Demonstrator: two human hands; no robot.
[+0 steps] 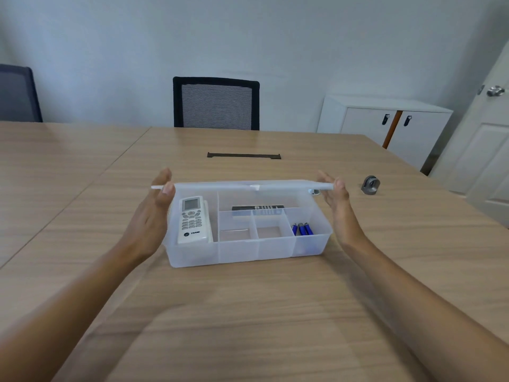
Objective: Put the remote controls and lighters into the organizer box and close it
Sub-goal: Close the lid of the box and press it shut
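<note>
left hand (pixel 154 208) and right hand (pixel 337 201) pinch the half-raised lid (pixel 242 186); metal ring (pixel 371 185) lies nearby.

Remote (pixel 194 220) in organizer box's (pixel 248 255) left compartment, lighters (pixel 302 229) front right.

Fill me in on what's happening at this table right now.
A person is holding the translucent lid of a clear organizer box by its two ends, left hand on the left end and right hand on the right end. The lid is raised above the box, not shut. Inside, a white remote lies in the left compartment, a black remote in the back one, and blue lighters at the front right.
</note>
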